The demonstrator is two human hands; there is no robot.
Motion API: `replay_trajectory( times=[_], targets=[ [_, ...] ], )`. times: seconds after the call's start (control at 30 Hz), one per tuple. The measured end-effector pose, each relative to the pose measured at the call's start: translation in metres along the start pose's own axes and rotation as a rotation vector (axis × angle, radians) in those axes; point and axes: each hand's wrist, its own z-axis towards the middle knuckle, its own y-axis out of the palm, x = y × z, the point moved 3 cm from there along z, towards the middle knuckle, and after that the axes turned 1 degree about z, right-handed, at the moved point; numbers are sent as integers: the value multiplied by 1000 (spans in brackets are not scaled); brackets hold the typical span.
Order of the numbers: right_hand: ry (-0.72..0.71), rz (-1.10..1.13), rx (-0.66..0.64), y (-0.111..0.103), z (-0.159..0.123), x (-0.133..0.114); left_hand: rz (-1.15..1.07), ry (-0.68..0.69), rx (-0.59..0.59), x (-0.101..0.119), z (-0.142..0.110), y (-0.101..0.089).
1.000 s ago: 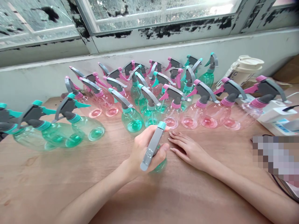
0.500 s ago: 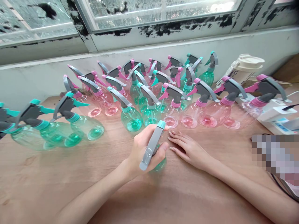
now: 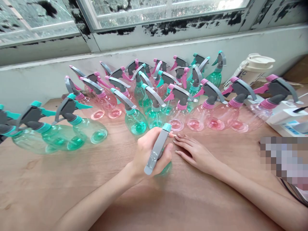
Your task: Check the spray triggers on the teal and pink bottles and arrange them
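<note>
My left hand is wrapped round the neck of a green spray bottle with a grey and teal trigger head. The bottle stands upright on the wooden table, its lower part mostly hidden by the hand. Flat on the table just to the right lies my right hand, fingers stretched out and holding nothing. Its fingertips are close to the held bottle. Just behind the hands stand a green spray bottle and a pink spray bottle.
More pink and green spray bottles crowd the back, below a window ledge. Several green ones, such as this bottle, stand at left. A white cup, a power strip and a blurred-out item are at right.
Both hands and the held bottle have stayed almost in place. Only a slight shift of the camera view shows.
</note>
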Motion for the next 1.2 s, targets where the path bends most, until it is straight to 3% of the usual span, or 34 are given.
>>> replay_trajectory(
  times=[0.23,0.43,0.73,1.2],
  targets=[
    [6,2,-3,-1,0,-1,134,83,42,-4,-1,3],
    [0,10,11,0,-1,0,5,-11,1,-3,-3,0],
    [1,-22,-13,0,0,0,-45,-71,39,-2,-7,3],
    [5,-15,-13,0,0,1,-53,-65,29,-4,-7,4]
  ],
)
